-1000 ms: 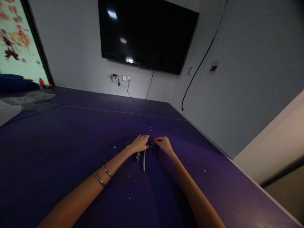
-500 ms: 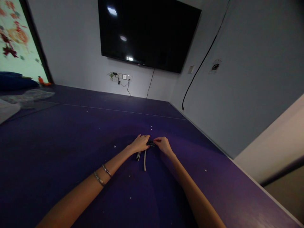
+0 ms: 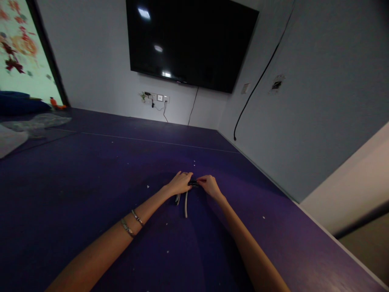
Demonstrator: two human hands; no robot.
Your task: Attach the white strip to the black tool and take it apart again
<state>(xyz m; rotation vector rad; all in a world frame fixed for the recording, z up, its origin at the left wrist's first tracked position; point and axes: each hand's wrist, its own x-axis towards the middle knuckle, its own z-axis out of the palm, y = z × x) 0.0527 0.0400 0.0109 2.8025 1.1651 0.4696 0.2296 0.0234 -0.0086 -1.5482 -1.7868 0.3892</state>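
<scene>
Fingers curled, my left hand point(image 3: 180, 183) is closed on the left end of a small dark object point(image 3: 193, 183) low over the purple surface point(image 3: 121, 170). Its kind is too small and dim to make out. My right hand point(image 3: 209, 185) pinches at the right end of that object, thumb and fingers pressed together. Below my left hand hangs or lies a pale, narrow strip point(image 3: 186, 205), curving toward me. A shorter pale and dark strip point(image 3: 178, 199) shows beside it, its upper end hidden by the hand.
Small white scraps point(image 3: 263, 217) are scattered over the purple surface. A clear plastic bag point(image 3: 45, 120) and dark blue cloth point(image 3: 21, 103) lie at the far left. A television point(image 3: 191, 40) hangs on the back wall, and a black cable point(image 3: 258, 79) dangles along the right wall.
Both hands stay at the dark object with almost the same grip. The whole view has shifted very slightly.
</scene>
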